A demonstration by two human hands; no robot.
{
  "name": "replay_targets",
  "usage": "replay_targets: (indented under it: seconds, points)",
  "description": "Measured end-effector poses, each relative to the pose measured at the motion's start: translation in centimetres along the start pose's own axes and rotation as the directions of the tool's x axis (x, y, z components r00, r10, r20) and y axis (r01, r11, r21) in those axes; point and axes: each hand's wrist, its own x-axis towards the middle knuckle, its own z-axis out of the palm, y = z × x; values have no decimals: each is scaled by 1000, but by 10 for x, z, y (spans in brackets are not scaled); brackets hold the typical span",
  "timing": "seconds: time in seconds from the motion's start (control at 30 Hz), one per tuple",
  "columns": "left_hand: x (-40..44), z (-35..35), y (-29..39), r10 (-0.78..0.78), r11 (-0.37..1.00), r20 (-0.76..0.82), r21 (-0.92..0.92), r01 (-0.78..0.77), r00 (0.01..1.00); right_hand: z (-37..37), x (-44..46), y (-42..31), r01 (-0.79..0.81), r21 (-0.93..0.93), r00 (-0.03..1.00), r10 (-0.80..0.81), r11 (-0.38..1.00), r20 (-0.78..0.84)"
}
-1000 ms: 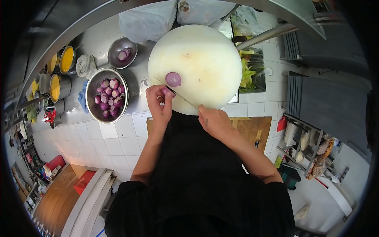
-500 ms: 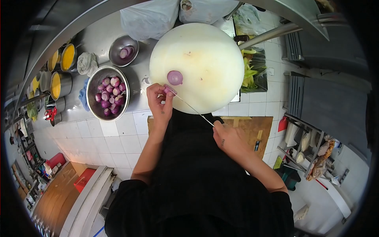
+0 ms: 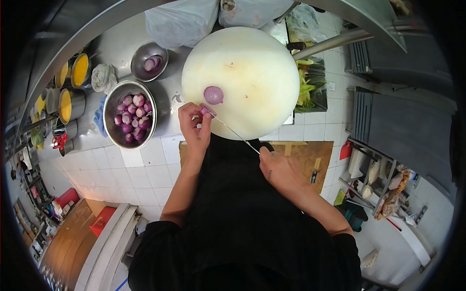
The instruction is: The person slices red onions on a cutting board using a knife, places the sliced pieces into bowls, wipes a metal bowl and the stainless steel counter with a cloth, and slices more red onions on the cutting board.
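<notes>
Left hand (image 3: 195, 127): closed, thumb and fingers pinching a small purple-and-white onion piece (image 3: 206, 109) over the near-left rim of a thick, round, off-white cutting board (image 3: 247, 72). Whether the piece touches the board: cannot tell. Right hand (image 3: 280, 169): closed around the grip of a slim, straight-bladed metal knife (image 3: 236, 134), grip mostly hidden; blade slants up and left, its tip end at the piece. Handling (judged): piece light, firm, crisp; wet cut faces likely slippery, layers apt to part if squeezed. Best hold: by the curved outer sides, fingertips curled back from the edge. Knife probably light and stiff; take by the grip only. Just beyond the left hand, a round purple onion slice (image 3: 213, 95) lies flat on the board. Farther left, on the stainless-steel counter (image 3: 114, 41): a large round steel bowl (image 3: 154, 116) of whole purple onions (image 3: 129, 119) by the near edge, and, farther from that edge, a small round steel bowl (image 3: 134, 67) holding several purple onion slices (image 3: 152, 63).
</notes>
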Motion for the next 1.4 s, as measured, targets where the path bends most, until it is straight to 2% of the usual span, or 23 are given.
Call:
replay_targets:
  seconds: [0.13, 0.23, 0.47, 0.63, 0.77, 0.97, 1.03, 1.13, 1.4]
  points:
    - [1, 0, 2, -27, 999, -10, -33, 26, 1000, 8, 9, 0, 18, -13, 1000, -18, 1000, -26]
    - [1, -1, -1, -45, 998, -20, -44, 44, 999, 9, 17, -2, -31, -24, 999, 32, 999, 42]
    - [2, 0, 3, -116, 989, -30, -91, 113, 993, 41, 60, 10, 7, 18, 1000, -7, 1000, -6]
    - [4, -1, 10, -30, 998, -4, 50, 30, 1000, 46, 68, 21, 37, 43, 999, -36, 998, -39]
    - [8, -2, 19, -66, 993, 32, 102, 63, 997, 45, 70, 26, 54, 62, 998, -53, 997, -16]
    - [3, -7, 17, -50, 996, 89, 84, 43, 995, 45, 67, 23, 57, 88, 998, -55, 994, -25]
    - [3, -3, 21, -46, 996, 37, 84, 43, 998, 45, 66, 20, 59, 95, 998, -56, 994, -38]
    - [0, -4, 9, -24, 1000, 15, -16, 24, 1000, 43, 59, 14, 61, 53, 996, -58, 997, -65]
    - [1, -2, 7, -21, 997, -14, -68, 20, 1000, 30, 21, 9, 80, 28, 988, -75, 996, -138]
